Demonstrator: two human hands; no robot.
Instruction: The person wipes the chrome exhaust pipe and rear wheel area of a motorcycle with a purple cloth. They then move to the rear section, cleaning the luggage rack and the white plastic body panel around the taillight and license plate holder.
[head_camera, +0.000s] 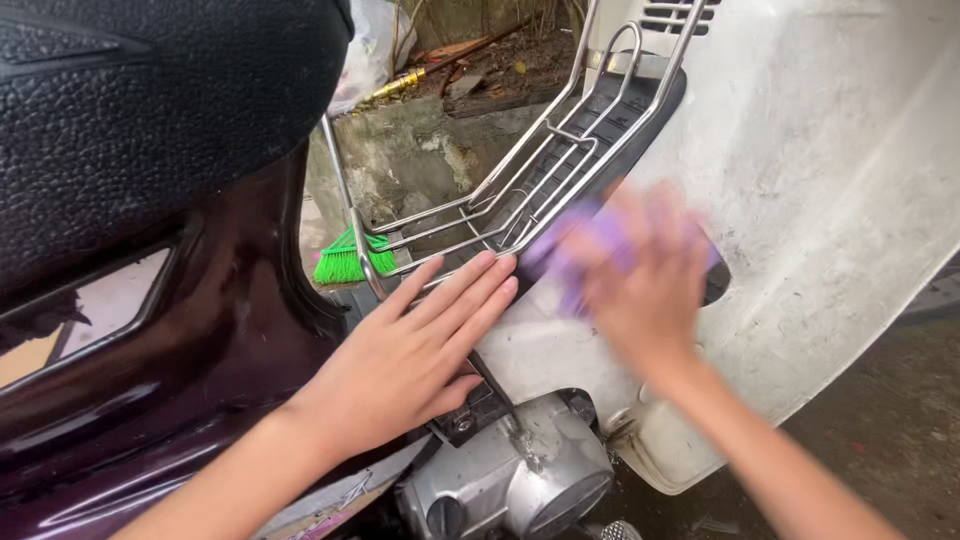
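Note:
My right hand (645, 285) is blurred with motion and presses a purple cloth (590, 255) against the white leg shield (830, 170) of a motorbike. My left hand (415, 355) lies flat, fingers together and stretched out, on the lower edge of the same white panel, beside the dark maroon body (200, 340). The fingertips of my left hand almost touch the purple cloth.
A chrome wire rack (520, 180) runs along the footboard. The black textured seat (150, 90) fills the upper left. A silver engine casing (520, 475) sits below my hands. A green broom head (345, 260) lies behind the rack, by a mossy concrete wall (420, 155).

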